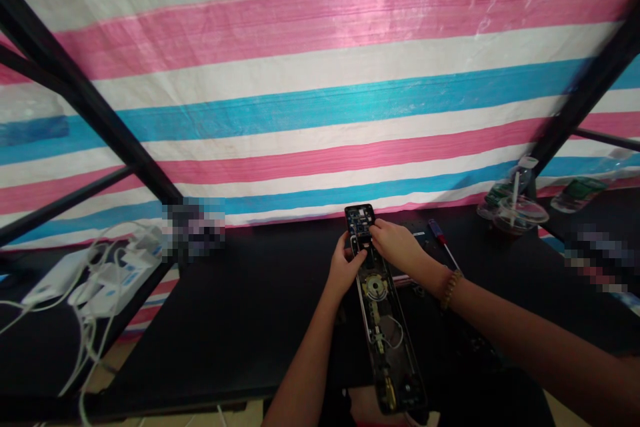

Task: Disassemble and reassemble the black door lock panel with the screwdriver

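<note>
Two hands at the far end of a long open housing (400,367), which lies lengthwise before the person over the black table (240,320). Left hand (344,273) clamped on the housing's left edge, thumb over the rim, probably to steady it. Right hand (397,245) bent in from the other side, fingertips by the circuit board (358,221); whether they pinch anything, cannot tell. Open face up, presumably for access. Screwdriver (437,232) just beyond the right wrist, seemingly within easy reach. Drink cup (520,215) well apart, perhaps against spills.
</note>
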`<state>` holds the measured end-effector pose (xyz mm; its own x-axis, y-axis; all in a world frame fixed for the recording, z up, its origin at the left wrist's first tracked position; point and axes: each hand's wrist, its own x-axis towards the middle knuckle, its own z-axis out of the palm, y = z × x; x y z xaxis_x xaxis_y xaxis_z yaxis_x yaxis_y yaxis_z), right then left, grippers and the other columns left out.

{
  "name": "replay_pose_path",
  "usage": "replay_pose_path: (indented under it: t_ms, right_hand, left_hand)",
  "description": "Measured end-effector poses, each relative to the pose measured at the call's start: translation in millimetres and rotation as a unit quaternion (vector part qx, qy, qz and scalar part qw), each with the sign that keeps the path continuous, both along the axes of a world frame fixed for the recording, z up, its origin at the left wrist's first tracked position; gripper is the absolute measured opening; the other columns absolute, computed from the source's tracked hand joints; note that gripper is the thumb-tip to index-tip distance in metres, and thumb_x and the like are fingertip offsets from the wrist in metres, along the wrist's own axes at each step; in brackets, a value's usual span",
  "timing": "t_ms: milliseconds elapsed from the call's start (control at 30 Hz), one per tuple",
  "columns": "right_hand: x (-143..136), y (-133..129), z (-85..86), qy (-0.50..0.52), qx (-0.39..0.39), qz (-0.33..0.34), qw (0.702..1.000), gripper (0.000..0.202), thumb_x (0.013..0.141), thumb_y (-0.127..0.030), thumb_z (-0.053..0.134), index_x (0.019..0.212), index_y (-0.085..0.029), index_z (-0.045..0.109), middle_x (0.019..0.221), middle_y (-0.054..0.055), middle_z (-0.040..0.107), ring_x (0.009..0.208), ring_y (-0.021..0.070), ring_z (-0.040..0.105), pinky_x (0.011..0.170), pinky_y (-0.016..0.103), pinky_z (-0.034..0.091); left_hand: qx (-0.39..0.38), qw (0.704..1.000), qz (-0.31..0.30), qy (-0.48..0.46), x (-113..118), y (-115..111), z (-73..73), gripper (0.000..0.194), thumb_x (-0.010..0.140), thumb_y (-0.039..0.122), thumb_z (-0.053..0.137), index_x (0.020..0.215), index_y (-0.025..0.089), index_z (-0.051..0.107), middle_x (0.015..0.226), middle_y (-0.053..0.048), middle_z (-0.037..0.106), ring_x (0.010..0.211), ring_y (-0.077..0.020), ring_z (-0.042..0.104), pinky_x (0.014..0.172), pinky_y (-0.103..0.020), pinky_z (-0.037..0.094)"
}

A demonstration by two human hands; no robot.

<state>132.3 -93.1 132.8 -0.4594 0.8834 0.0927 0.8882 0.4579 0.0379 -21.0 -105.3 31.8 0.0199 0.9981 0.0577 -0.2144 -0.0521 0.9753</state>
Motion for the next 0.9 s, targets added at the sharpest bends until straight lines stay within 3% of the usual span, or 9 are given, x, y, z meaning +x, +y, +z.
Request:
replay_pose_path:
  t_ms: [500, 667, 900]
  right_hand:
    - [-0.1, 7.0, 6.2, -0.034, 0.01, 0.048, 0.998, 0.019, 0.093, -0.011, 0.049, 0.098, -0.013, 0.067, 0.103, 0.013, 0.068, 0.093, 0.0243, 0.068, 0.075, 0.029, 0.051]
    - [0.6, 8.5, 6.9, 0.005, -0.012, 0.001, 1.0, 0.022, 0.098, -0.02, 0.044, 0.104, -0.016, 0.065, 0.103, 0.011, 0.068, 0.09, 0.0207, 0.068, 0.074, 0.026, 0.049]
    - [-6.0, 3.1, -0.6, 0.037, 0.006, -0.005, 0.999, 0.02, 0.095, -0.014, 0.045, 0.099, -0.016, 0.065, 0.103, 0.011, 0.069, 0.095, 0.0199, 0.066, 0.079, 0.025, 0.047]
  left_hand:
    - [-0.006, 1.0, 0.0, 0.004, 0.1, -2.8, 5.7, 0.081, 0.069, 0.034, 0.081, 0.137, 0.015, 0.042, 0.083, -0.004, 0.073, 0.074, -0.0206, 0.072, 0.069, -0.031, 0.056]
    - [0.003, 1.0, -0.002, -0.003, 0.2, -1.9, 4.0, 0.08, 0.07, 0.032, 0.081, 0.138, 0.015, 0.043, 0.086, -0.005, 0.074, 0.076, -0.0204, 0.072, 0.071, -0.031, 0.057]
    - [0.003, 1.0, -0.003, -0.01, -0.5, -3.1, 3.1, 0.089, 0.069, 0.033, 0.081, 0.144, 0.01, 0.04, 0.09, -0.008, 0.075, 0.078, -0.0213, 0.072, 0.071, -0.031, 0.057]
